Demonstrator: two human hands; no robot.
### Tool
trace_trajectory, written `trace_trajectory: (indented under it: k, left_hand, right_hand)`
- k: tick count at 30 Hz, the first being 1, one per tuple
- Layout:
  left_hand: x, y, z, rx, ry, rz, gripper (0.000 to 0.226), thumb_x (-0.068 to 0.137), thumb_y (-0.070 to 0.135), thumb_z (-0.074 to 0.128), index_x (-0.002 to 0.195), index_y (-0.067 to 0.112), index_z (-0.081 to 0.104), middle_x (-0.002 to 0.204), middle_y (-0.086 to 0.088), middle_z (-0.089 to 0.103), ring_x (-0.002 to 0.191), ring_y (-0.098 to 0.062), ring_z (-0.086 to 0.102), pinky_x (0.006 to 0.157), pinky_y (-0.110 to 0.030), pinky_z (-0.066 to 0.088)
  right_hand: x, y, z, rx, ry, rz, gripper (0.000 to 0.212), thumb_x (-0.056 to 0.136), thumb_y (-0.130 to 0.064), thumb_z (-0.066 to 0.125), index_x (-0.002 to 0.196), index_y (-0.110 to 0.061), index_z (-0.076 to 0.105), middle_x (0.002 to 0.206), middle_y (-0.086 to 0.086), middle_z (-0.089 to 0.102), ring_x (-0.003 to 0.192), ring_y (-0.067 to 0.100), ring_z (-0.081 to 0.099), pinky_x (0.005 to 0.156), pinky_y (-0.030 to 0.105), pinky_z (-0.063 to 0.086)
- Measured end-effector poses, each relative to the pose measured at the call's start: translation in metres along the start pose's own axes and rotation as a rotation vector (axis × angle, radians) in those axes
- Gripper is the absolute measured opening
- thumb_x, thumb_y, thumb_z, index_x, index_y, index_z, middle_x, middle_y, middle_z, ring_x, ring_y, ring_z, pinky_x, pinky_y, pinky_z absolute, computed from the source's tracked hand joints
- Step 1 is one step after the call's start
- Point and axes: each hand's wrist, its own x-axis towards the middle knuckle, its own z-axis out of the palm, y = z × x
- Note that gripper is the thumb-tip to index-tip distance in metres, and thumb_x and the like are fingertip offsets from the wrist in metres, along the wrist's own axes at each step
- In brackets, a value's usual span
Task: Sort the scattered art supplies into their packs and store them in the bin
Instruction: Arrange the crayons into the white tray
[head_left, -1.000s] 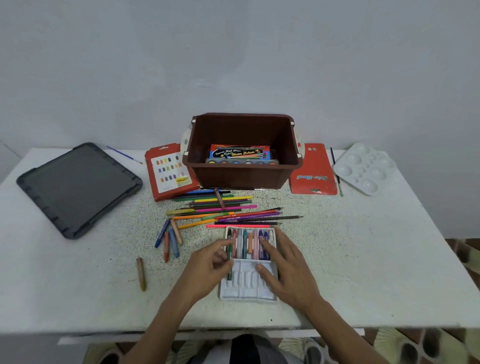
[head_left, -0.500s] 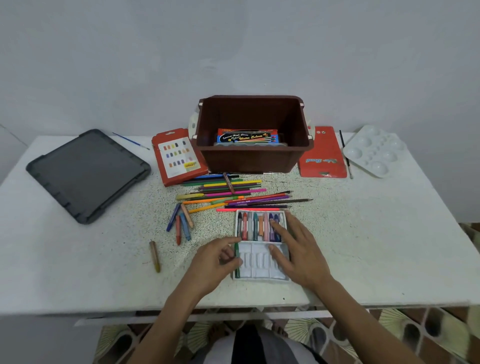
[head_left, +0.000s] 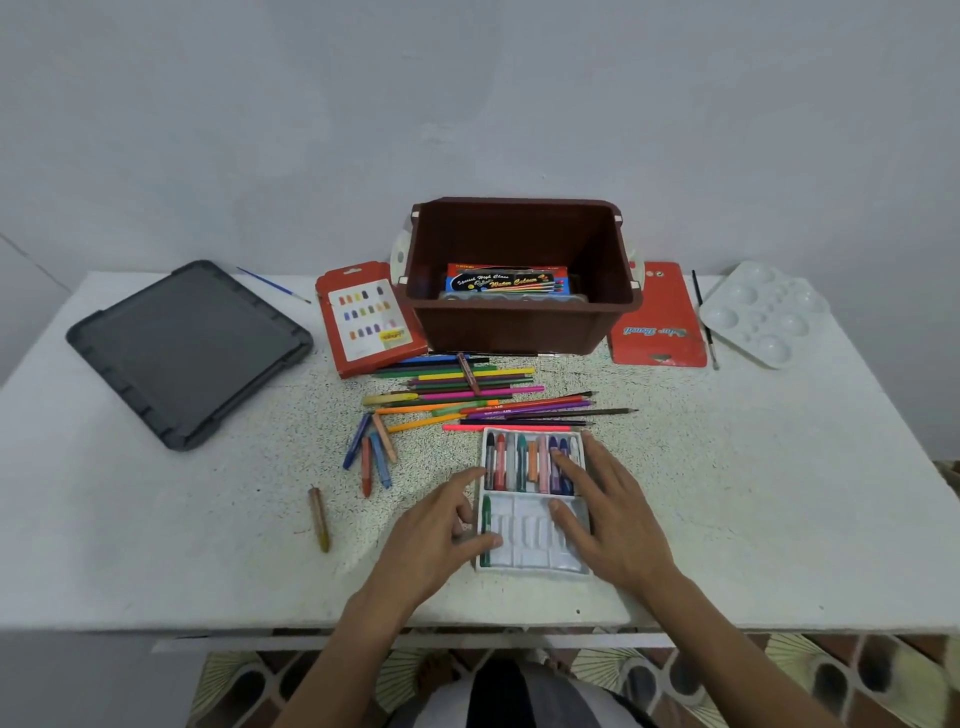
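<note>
A white speckled tabletop (head_left: 208, 519) stands against a bare pale-grey wall (head_left: 467, 104). At lower centre lies the white plastic crayon tray (head_left: 524, 540) — the left hand (head_left: 441, 530) at its left edge, fingers loosely apart, thumb touching the dark green crayon (head_left: 487, 514) in the lower row's leftmost slot. The right hand (head_left: 615, 519) rests on the tray's right side, fingers spread. Coloured crayons (head_left: 522, 462) fill the upper row.

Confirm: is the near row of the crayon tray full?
No, the near row of the tray holds only one green crayon at its left end; the other visible slots are bare.
</note>
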Motion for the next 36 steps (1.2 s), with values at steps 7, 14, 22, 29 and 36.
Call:
trace_trajectory:
  k: [7,14,22,29,36]
  left_hand:
    - [0.017,0.0,-0.012,0.013,0.174,0.065,0.042,0.094,0.054,0.051,0.129,0.031,0.056,0.084,0.018,0.054,0.073,0.002,0.055,0.066,-0.013,0.046]
    - [0.068,0.003,-0.026,0.278,0.405,0.15,0.026,0.095,0.018,0.061,0.12,0.015,0.068,0.1,0.0,0.059,0.077,-0.01,0.056,0.063,-0.019,0.041]
    - [0.111,0.001,-0.05,0.474,0.323,0.159,0.032,0.091,0.016,0.062,0.122,0.023,0.068,0.103,-0.003,0.071,0.091,-0.023,0.066,0.075,-0.035,0.055]
    - [0.118,0.006,-0.055,0.572,0.253,0.255,0.036,0.092,0.007,0.055,0.122,0.023,0.068,0.105,-0.001,0.073,0.085,-0.021,0.07,0.072,-0.033,0.055]
    - [0.117,-0.001,-0.054,0.568,0.302,0.332,0.034,0.089,0.004,0.061,0.119,0.018,0.07,0.096,-0.006,0.072,0.075,-0.025,0.068,0.065,-0.034,0.054]
  right_hand:
    - [-0.001,0.002,0.001,0.012,0.008,-0.003,0.06,0.099,-0.063,0.026,0.153,-0.035,0.028,0.164,-0.007,0.009,0.151,0.011,0.007,0.121,0.038,0.016]
    - [-0.002,0.002,0.001,0.03,0.016,-0.004,0.06,0.1,-0.063,0.024,0.154,-0.037,0.024,0.164,-0.007,0.009,0.151,0.011,0.006,0.121,0.04,0.018]
    - [-0.002,0.002,0.001,0.053,0.026,-0.009,0.059,0.1,-0.062,0.026,0.153,-0.035,0.026,0.164,-0.006,0.01,0.151,0.012,0.009,0.12,0.044,0.024]
    - [-0.003,0.002,0.002,0.062,0.021,-0.001,0.06,0.1,-0.064,0.021,0.153,-0.037,0.024,0.164,-0.004,0.01,0.151,0.013,0.008,0.12,0.044,0.023]
    - [-0.003,0.002,0.002,0.055,0.028,-0.005,0.061,0.1,-0.063,0.021,0.153,-0.033,0.03,0.163,-0.001,0.016,0.15,0.016,0.014,0.119,0.045,0.025]
